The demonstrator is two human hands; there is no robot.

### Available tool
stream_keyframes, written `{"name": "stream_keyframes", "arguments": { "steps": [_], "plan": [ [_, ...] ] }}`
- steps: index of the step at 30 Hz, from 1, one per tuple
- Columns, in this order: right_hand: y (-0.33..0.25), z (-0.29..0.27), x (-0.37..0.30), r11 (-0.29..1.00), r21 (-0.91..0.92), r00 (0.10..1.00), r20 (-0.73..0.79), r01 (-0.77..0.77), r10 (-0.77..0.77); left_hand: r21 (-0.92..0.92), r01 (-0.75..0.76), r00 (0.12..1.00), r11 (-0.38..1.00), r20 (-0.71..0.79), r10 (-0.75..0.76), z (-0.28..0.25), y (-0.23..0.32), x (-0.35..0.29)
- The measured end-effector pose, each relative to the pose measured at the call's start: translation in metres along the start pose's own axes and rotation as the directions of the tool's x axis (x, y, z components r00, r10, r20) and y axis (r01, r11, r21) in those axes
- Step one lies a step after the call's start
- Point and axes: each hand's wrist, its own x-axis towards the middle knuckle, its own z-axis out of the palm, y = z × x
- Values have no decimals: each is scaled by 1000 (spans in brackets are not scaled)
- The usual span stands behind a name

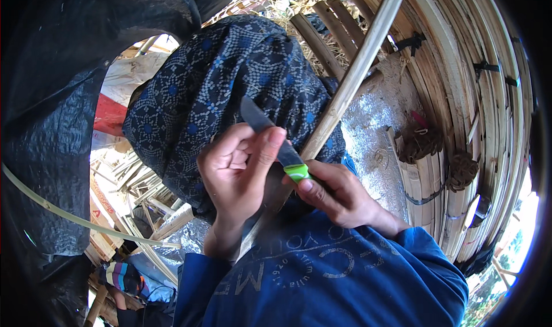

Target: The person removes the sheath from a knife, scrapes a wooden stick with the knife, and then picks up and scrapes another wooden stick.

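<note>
In my right hand (342, 192) is a knife with a bright green handle (297, 172), its dark blade pointing up and to the left. My left hand (238, 160) is at the blade (256, 114); the thumb lies across its flat and the other fingers are curled in. What the left fingertips touch behind the blade is partly hidden. A long pale wooden pole (359, 68) slants from the upper right down beneath my hands, against my body. Dark blue patterned cloth (230, 80) covers my legs behind the knife.
Tall bundles of split bamboo strips (460, 68) stand tied along the right. Bamboo poles (330, 34) lie at the top. Black plastic sheeting (52, 126) hangs at left, with a curved strip (69, 212) before it. Another person in a striped cap (119, 275) is at lower left.
</note>
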Motion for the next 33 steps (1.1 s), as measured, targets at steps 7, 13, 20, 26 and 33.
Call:
{"name": "stream_keyframes", "arguments": {
  "steps": [7,13,20,26,33],
  "plan": [
    [19,17,1,962,-207,973,-110,177,-202,-41,99,994,994,55,-96,-14,-4,-3],
    [18,16,0,981,-170,988,-105,98,-117,-98,142,988,985,73,-136,-20,-8,-5],
    [25,-3,1,978,199,972,234,-58,10,103,39,990,994,133,-52,-37,-7,-9],
    [33,-35,-23,788,615,991,120,-32,-54,97,-122,985,988,137,108,-2,-4,-4],
    [65,-49,-35,630,752,908,-380,193,176,287,-669,734,685,401,548,43,-20,-3]
  ]
}}
